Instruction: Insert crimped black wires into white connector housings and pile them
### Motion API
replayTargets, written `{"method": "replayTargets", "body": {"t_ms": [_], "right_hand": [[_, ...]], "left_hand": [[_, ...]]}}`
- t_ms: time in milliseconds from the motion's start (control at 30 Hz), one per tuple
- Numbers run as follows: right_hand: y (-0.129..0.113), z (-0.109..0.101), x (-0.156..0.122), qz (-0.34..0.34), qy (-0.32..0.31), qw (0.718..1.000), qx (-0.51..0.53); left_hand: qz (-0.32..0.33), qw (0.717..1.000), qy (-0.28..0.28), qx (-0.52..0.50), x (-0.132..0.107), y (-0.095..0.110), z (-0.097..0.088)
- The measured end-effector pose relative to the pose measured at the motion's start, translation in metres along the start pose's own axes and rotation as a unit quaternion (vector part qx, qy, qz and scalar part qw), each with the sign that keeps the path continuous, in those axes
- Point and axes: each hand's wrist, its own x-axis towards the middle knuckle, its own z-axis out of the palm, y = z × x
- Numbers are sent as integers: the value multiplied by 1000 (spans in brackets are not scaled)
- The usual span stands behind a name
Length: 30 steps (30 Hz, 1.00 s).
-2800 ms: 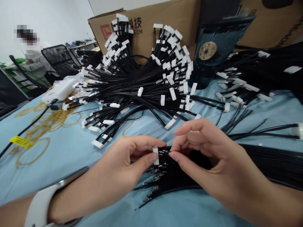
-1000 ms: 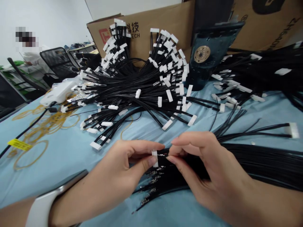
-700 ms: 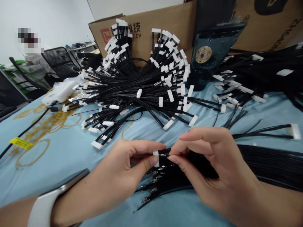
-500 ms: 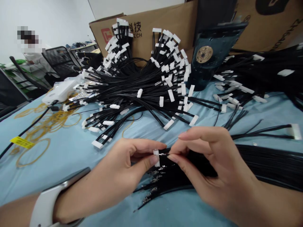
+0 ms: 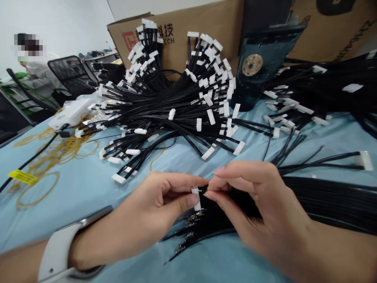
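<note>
My left hand (image 5: pixel 144 220) pinches a small white connector housing (image 5: pixel 196 197) between thumb and forefinger. My right hand (image 5: pixel 259 214) pinches the end of a thin black wire (image 5: pixel 202 191) right against the housing's face. Both hands hover over a bundle of loose black wires with bare metal terminals (image 5: pixel 191 232) that lies on the blue cloth (image 5: pixel 88 184) and runs off to the right under my right hand. A white watch band (image 5: pixel 55 255) is on my left wrist.
A big heap of black harnesses with white connectors (image 5: pixel 176 98) fills the middle. More harnesses (image 5: pixel 309 94) lie at the right. Rubber bands (image 5: pixel 53 153), a yellow tag (image 5: pixel 22 177) and a white device (image 5: pixel 72 112) sit left. Cardboard boxes (image 5: pixel 191 27) and a dark object (image 5: pixel 259 67) stand behind. A person is seated far left.
My right fingertips have closed in toward the white housing, bringing the wire end up to it. My left hand keeps its pinch; the view has shifted slightly.
</note>
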Motion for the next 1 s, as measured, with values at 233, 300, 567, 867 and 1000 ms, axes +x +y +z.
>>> {"method": "replayTargets", "body": {"t_ms": [233, 300, 567, 867, 1000], "right_hand": [[-4, -7, 3, 13, 1, 1000, -18], [-5, -10, 6, -11, -18, 998, -51], [0, -11, 5, -91, -96, 984, -121], [-4, -8, 5, -67, -94, 984, -137], [-2, -9, 4, -88, -97, 983, -130]], "left_hand": [[-24, 1000, 7, -14, 0, -5, -3], [-25, 999, 17, -12, 1, -6, -4], [-40, 999, 27, -15, 5, -3, -5], [-47, 999, 18, -11, 2, -1, -3], [-38, 999, 21, 5, 2, 0, -4]]}}
